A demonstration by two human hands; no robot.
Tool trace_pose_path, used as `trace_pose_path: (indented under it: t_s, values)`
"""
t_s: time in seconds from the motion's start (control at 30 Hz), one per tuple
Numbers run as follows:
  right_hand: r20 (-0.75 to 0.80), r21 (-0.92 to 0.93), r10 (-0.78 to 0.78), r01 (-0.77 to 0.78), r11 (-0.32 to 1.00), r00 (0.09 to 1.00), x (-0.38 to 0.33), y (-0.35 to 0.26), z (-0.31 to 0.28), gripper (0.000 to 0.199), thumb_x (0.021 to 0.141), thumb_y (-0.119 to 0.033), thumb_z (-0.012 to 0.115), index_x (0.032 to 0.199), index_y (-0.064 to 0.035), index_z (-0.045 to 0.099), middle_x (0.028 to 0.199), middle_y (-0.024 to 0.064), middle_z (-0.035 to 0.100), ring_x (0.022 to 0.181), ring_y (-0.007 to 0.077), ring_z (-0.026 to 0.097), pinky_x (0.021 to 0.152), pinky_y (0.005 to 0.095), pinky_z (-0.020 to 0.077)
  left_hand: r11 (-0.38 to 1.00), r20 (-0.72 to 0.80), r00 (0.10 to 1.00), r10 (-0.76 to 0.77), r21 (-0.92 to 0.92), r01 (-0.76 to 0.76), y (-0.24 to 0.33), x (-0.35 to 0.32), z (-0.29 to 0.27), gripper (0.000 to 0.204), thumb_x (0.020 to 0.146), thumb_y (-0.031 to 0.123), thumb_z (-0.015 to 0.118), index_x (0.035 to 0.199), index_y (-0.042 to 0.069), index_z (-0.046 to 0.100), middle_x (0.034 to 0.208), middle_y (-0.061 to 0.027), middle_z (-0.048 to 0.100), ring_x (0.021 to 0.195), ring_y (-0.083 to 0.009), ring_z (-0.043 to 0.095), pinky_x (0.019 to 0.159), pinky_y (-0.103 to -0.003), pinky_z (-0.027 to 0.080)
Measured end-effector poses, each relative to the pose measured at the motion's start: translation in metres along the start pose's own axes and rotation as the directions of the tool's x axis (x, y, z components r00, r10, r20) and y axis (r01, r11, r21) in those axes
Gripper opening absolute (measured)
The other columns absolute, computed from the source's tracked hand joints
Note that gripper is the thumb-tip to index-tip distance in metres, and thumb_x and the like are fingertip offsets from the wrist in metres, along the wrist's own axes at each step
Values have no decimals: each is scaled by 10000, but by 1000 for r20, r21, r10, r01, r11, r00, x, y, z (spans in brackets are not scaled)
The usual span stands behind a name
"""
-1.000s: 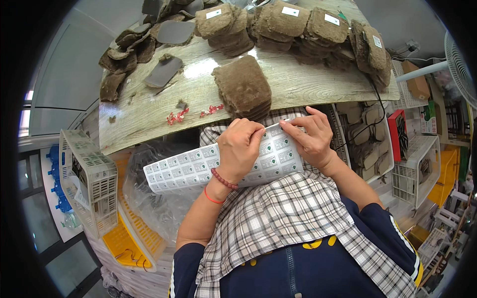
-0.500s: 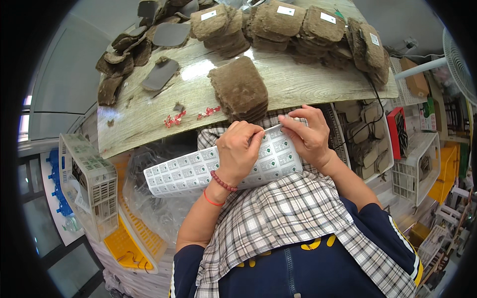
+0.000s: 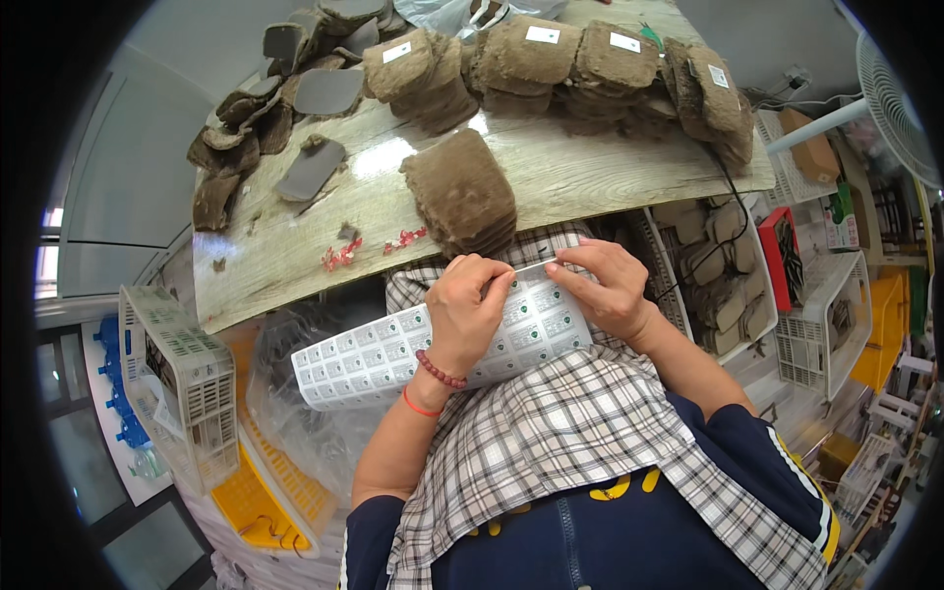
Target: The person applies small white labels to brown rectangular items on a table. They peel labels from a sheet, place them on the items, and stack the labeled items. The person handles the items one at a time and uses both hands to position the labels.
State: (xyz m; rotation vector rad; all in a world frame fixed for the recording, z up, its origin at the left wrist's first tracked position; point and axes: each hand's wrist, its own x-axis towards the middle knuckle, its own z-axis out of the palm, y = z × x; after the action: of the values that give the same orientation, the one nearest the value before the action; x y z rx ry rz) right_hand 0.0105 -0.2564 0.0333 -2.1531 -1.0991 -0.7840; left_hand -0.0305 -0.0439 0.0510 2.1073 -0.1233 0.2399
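A long white sheet of stickers (image 3: 379, 352), printed in rows of small grey labels with green marks, lies across my lap and curls at its far edge. My left hand (image 3: 470, 303) is closed on that far edge, thumb against bent fingers. Just to its right, my right hand (image 3: 608, 285) pinches the same edge between thumb and forefinger, its other fingers loosely bent. Whether a single label is lifted between the fingertips is too small to tell. Beyond my hands, a stack of brown fuzzy pads (image 3: 460, 192) sits at the table's near edge.
Stacks of brown pads with white labels (image 3: 521, 59) line the back of the wooden table (image 3: 590, 177). Loose grey-backed pads (image 3: 310, 172) and red scraps (image 3: 341, 254) lie leftward. Crates stand on both sides, including a white crate (image 3: 187, 393) at left and a pad-filled crate (image 3: 723, 265) at right.
My right thumb and forefinger have come down onto the sheet's edge, closer to my left hand. The left hand keeps its grip. The whole view has shifted slightly.
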Motion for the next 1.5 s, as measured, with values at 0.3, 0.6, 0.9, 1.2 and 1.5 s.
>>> trace_pose_path:
  t_s: [0.3,0.6,0.9,1.2,1.5]
  values:
    - [256,479,463,-527,702,849,5,-1,-5,174,782,-86,791,939,-44,731,894,79,645,807,198,622,701,285,503,978,-50,979,196,76,-192,16,-1,7,63,779,37,720,839,51,709,717,-70,613,672,-233,584,591,-338,461]
    - [618,561,528,-797,223,582,12,0,-17,145,805,-72,790,908,15,737,824,22,655,745,65,593,649,213,467,867,493,815,-305,-210,451,-6,20,-6,211,885,187,679,965,5,752,789,-92,719,708,-150,648,671,-288,500]
    - [694,532,538,-844,65,478,17,-8,-29,156,817,-92,770,938,4,747,848,23,668,777,78,619,675,224,493,901,424,862,-277,-196,386,5,12,4,156,874,113,705,929,-29,739,779,-13,687,732,-69,583,638,-237,466]
    - [500,372,632,-806,460,592,16,-16,-19,126,815,-102,741,864,9,709,838,31,672,755,106,623,664,242,495,998,213,977,12,-63,1,11,6,12,112,830,96,706,858,-5,744,764,-64,677,721,-125,598,637,-271,471]
    - [810,406,507,-906,-121,295,5,12,-21,131,901,-105,676,965,0,721,872,50,709,758,99,640,707,241,520,950,319,923,-215,-153,274,-7,10,15,156,847,122,706,888,-26,730,755,-43,670,725,-96,585,640,-260,461]
